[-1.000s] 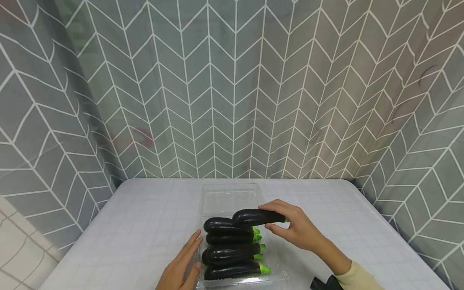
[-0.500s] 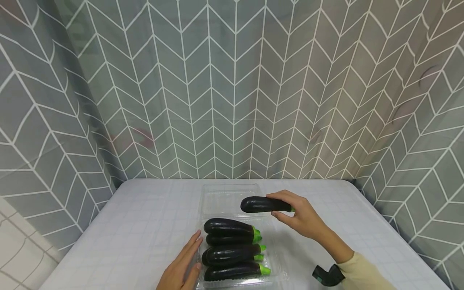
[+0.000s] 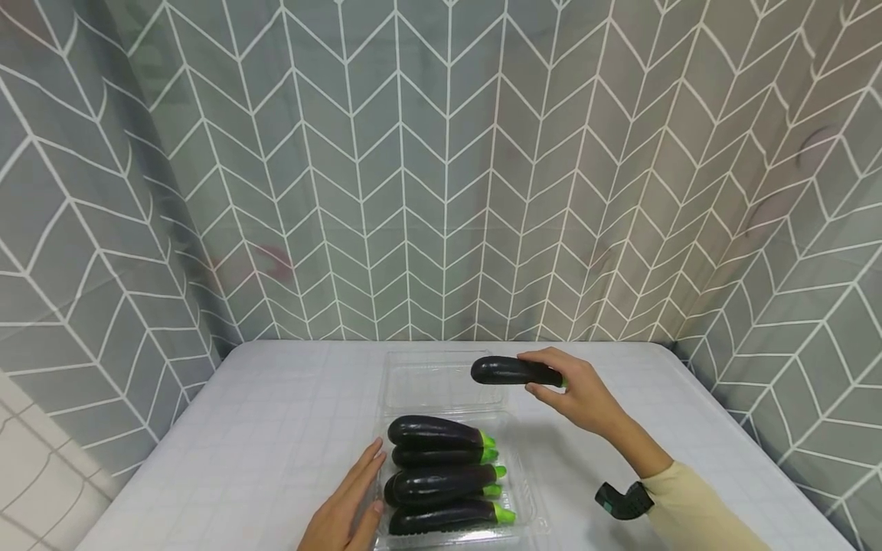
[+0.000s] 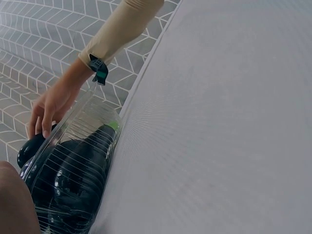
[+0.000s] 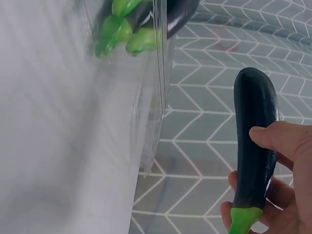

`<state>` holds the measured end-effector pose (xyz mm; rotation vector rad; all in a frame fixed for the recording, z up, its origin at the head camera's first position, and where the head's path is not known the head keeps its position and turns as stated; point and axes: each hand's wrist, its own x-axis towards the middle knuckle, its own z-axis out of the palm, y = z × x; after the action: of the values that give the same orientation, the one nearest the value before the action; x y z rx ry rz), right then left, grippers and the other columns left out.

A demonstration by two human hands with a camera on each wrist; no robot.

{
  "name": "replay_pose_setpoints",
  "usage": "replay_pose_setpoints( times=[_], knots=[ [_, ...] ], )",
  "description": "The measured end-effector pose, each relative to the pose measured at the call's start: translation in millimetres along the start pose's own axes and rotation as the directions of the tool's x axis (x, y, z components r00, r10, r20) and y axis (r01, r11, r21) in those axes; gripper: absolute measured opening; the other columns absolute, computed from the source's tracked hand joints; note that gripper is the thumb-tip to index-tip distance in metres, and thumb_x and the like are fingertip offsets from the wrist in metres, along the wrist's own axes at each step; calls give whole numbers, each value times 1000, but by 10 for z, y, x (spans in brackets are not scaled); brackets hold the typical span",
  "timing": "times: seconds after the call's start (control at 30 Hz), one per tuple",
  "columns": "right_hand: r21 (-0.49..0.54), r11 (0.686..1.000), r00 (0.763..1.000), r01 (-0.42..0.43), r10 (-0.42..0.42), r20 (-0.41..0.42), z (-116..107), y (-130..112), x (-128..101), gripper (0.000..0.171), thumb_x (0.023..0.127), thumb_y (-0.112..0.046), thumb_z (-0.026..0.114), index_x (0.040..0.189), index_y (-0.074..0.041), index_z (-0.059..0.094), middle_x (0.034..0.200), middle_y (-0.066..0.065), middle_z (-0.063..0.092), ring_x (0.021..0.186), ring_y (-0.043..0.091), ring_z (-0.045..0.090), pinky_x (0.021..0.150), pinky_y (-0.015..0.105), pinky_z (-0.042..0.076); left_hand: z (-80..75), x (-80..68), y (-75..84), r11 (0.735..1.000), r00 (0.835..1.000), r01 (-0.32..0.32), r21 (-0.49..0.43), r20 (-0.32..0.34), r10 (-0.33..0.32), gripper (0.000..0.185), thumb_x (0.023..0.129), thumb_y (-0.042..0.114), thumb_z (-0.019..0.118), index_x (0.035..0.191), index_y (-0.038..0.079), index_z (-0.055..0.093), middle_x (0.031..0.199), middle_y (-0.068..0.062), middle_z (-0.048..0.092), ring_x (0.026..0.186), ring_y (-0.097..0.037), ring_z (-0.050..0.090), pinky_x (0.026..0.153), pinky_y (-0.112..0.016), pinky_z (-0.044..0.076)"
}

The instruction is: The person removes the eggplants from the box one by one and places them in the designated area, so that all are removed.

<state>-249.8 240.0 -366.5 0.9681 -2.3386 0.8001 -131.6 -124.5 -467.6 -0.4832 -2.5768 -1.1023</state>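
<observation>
My right hand (image 3: 579, 390) grips a dark eggplant (image 3: 506, 370) near its green stem end, holding it raised above the right side of the container's open lid. In the right wrist view the thumb presses one side of that eggplant (image 5: 253, 131) and the fingers curl behind it. Several more eggplants (image 3: 441, 484) lie stacked in a clear plastic container (image 3: 527, 497), stems to the right. My left hand (image 3: 344, 501) rests at the container's left edge with its fingers extended. Through the ribbed wall, the left wrist view shows eggplants (image 4: 83, 170) inside.
The container's clear lid (image 3: 434, 386) lies folded back on the far side. A white cloth covers the table (image 3: 276, 428), and a grey chevron-patterned curtain (image 3: 441, 168) hangs behind it. A dark strap device (image 3: 623, 501) sits at the right wrist.
My right hand has lifted the eggplant off the others and carried it away and to the right, over the lid. The left hand has stayed at the container's edge.
</observation>
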Motion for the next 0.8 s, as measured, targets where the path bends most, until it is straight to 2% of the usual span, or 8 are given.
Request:
replay_pose_setpoints(
  times=[0.33, 0.8],
  knots=[
    [-23, 999, 999, -39, 38, -25, -17, 174, 24, 44, 81, -13, 74, 123, -17, 60, 117, -5, 60, 98, 12, 58, 76, 31, 48, 16, -9, -16, 999, 999, -36, 12, -25, 36, 55, 91, 16, 59, 142, 8, 40, 150, 5, 29, 130, -22, 35, 95, -53, 35],
    [-72, 990, 992, -121, 119, -32, -26, 360, 33, 43, 82, -14, 73, 123, -14, 60, 116, -2, 61, 98, 14, 57, 78, 40, 48, 5, -2, -21, 999, 1000, -27, 18, -11, 27, 56, 91, 15, 59, 143, 12, 39, 150, 8, 27, 131, -13, 31, 97, -47, 36]
  ],
)
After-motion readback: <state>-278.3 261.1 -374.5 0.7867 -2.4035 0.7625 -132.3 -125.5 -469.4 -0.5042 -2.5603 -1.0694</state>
